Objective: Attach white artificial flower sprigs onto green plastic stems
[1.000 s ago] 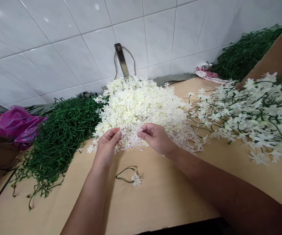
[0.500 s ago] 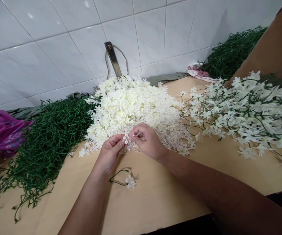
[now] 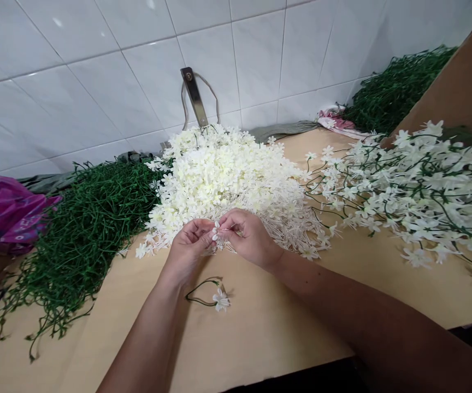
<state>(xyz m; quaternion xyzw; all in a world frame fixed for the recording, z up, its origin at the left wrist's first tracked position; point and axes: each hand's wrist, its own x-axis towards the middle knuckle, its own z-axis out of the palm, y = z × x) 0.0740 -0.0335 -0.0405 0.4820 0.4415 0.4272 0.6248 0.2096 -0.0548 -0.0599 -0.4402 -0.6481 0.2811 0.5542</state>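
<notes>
Between my fingertips is a small white artificial flower, partly covered by the fingers. My left hand pinches it from the left, thumb and forefinger pressed together. From the other side my right hand grips it with thumb and fingertips; what part lies inside that pinch is hidden. Just beyond both hands rises a heap of loose white flower heads, with pale thin stamens along its near right side. Below the hands, a green stem bearing one white flower lies on the tan work surface.
Green plastic stems are piled at left beside a purple bag. Stemmed white flowers spread at right, near a cardboard panel and more green stems. A metal bar leans against the tiled wall.
The flower between my fingers has turned, its petals now seen more edge-on. My hands stay close together; the whole view has shifted slightly.
</notes>
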